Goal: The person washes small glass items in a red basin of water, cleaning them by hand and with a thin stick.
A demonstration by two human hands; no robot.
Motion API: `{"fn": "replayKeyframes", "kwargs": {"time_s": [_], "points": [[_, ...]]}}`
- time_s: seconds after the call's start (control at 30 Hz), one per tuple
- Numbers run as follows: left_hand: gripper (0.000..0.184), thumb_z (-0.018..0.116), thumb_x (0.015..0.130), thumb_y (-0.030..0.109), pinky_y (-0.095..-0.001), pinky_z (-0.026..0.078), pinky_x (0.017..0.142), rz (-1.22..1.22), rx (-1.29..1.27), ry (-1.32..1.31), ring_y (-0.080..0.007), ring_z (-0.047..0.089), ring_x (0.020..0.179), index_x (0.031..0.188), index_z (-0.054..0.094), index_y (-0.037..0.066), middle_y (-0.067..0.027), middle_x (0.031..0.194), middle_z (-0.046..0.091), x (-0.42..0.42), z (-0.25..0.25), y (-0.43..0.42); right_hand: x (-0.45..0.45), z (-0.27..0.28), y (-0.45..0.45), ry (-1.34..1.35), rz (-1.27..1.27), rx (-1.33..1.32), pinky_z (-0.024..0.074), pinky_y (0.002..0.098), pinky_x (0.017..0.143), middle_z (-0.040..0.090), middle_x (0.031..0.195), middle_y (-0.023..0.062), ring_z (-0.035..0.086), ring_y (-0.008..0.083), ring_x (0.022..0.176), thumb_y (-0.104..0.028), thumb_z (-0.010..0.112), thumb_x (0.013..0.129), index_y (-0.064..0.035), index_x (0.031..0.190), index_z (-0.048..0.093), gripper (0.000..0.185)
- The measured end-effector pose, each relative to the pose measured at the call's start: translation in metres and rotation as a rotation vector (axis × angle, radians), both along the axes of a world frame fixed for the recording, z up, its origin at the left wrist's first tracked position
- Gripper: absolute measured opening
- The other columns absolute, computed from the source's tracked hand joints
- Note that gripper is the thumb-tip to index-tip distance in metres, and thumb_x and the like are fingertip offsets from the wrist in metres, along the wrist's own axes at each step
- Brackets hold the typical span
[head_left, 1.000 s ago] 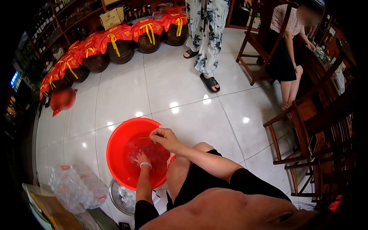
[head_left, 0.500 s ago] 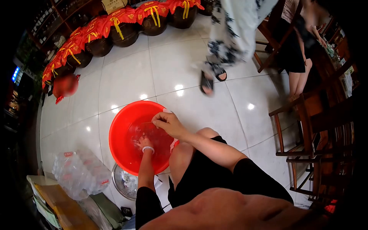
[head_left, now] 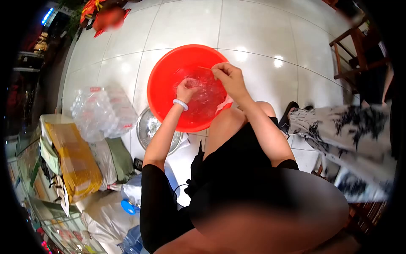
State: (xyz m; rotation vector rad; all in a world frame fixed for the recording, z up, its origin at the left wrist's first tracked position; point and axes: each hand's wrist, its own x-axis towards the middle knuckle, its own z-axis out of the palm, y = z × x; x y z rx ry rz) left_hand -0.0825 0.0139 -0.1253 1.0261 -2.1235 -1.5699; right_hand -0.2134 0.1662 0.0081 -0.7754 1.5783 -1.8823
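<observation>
A round red plastic basin [head_left: 158,91] stands on the floor in front of my knees, with clear water in it. My right hand [head_left: 230,80] is above the basin's right side, pinching a thin light-brown stick [head_left: 204,67] that points left. Over the water, my left hand [head_left: 187,90], with a pale bangle [head_left: 181,104] at the wrist, has its fingers closed together. Whatever it holds, perhaps something transparent, cannot be made out. A pink cloth [head_left: 224,103] hangs by the rim near my knee.
A steel bowl [head_left: 143,132] with clear things in it sits left of the basin. Plastic-wrapped clear items [head_left: 93,112] and a taped parcel [head_left: 74,156] lie further left. A person in a patterned garment [head_left: 342,127] is close on my right, near a wooden chair [head_left: 353,51].
My view has tilted down and left. My left hand has risen from the water, its spread fingers now closed. The other person has moved to my right side. My right hand still holds the stick.
</observation>
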Motion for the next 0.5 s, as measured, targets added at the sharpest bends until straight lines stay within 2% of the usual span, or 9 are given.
{"fn": "replayKeyframes", "kwargs": {"time_s": [0.03,0.07,0.13,0.17,0.23,0.37,0.47,0.5], "points": [[0.028,0.063,0.071,0.003,-0.0317,0.048,0.072,-0.026,0.284,0.13,-0.0192,0.059,0.081,0.096,0.054,0.001,-0.009,0.085,0.06,0.003,0.015,0.001,0.001,0.003,0.001,-0.004,-0.004,0.015,0.0394,0.0201,0.055,0.055,0.065,0.0008,0.048,0.006,0.06,-0.008,0.055,0.079,0.0019,0.08,0.059,0.01],[0.028,0.063,0.071,0.003,-0.0317,0.048,0.072,-0.017,0.278,0.125,-0.0192,0.059,0.081,0.096,0.054,0.001,-0.009,0.085,0.06,0.005,0.027,0.004,-0.001,0.005,0.002,-0.006,-0.013,0.03,0.0389,0.0197,0.055,0.054,0.064,0.0003,0.048,0.0056,0.06,-0.008,0.055,0.079,0.0021,0.08,0.059,0.011],[0.028,0.053,0.075,-0.001,-0.0381,0.049,0.077,0.046,0.711,0.409,-0.025,0.059,0.089,0.102,0.05,0.001,-0.0117,0.093,0.059,0.012,0.047,0.009,-0.002,0.001,0.001,0.005,-0.01,0.013,0.0386,0.0196,0.054,0.054,0.064,0.0001,0.047,0.0054,0.059,-0.008,0.055,0.079,0.0022,0.079,0.059,0.011],[0.028,0.053,0.075,-0.001,-0.0381,0.049,0.077,0.046,0.706,0.405,-0.025,0.059,0.089,0.102,0.05,0.001,-0.0117,0.093,0.059,0.016,0.052,0.009,-0.001,0.0,0.001,0.021,-0.015,0.004,0.0382,0.0196,0.054,0.054,0.064,0.0,0.047,0.0053,0.059,-0.008,0.055,0.079,0.0022,0.079,0.059,0.011],[0.026,0.047,0.079,0.006,-0.0417,0.048,0.083,0.016,0.985,0.474,-0.0287,0.056,0.098,0.104,0.049,0.001,-0.0135,0.098,0.058,0.022,0.063,0.01,-0.001,0.0,0.002,0.015,-0.017,0.005,0.038,0.0197,0.053,0.054,0.064,-0.0001,0.047,0.0053,0.059,-0.009,0.056,0.079,0.0022,0.08,0.059,0.011],[0.024,0.044,0.082,0.013,-0.0392,0.047,0.082,-0.01,1.099,0.486,-0.0248,0.058,0.089,0.103,0.05,0.002,-0.011,0.091,0.059,0.022,0.076,0.013,-0.002,-0.001,0.002,0.002,-0.018,0.018,0.0374,0.02,0.052,0.054,0.064,-0.0001,0.046,0.0054,0.058,-0.01,0.056,0.079,0.0021,0.08,0.059,0.012],[0.026,0.046,0.082,0.016,-0.036,0.047,0.077,-0.004,1.121,0.448,-0.0236,0.058,0.086,0.104,0.051,0.002,-0.0112,0.087,0.059,0.022,0.083,0.01,-0.001,0.0,0.004,-0.011,-0.003,-0.009,0.0374,0.0201,0.052,0.054,0.065,0.0,0.046,0.0055,0.057,-0.01,0.056,0.079,0.0019,0.081,0.058,0.012],[0.027,0.047,0.082,0.018,-0.0321,0.046,0.071,-0.045,1.105,0.434,-0.0199,0.056,0.08,0.104,0.05,0.002,-0.0091,0.087,0.058,0.022,0.086,0.007,-0.001,0.001,0.004,-0.018,-0.012,-0.01,0.0374,0.0201,0.052,0.054,0.065,0.0,0.046,0.0055,0.057,-0.01,0.056,0.079,0.0019,0.081,0.058,0.012]]}}
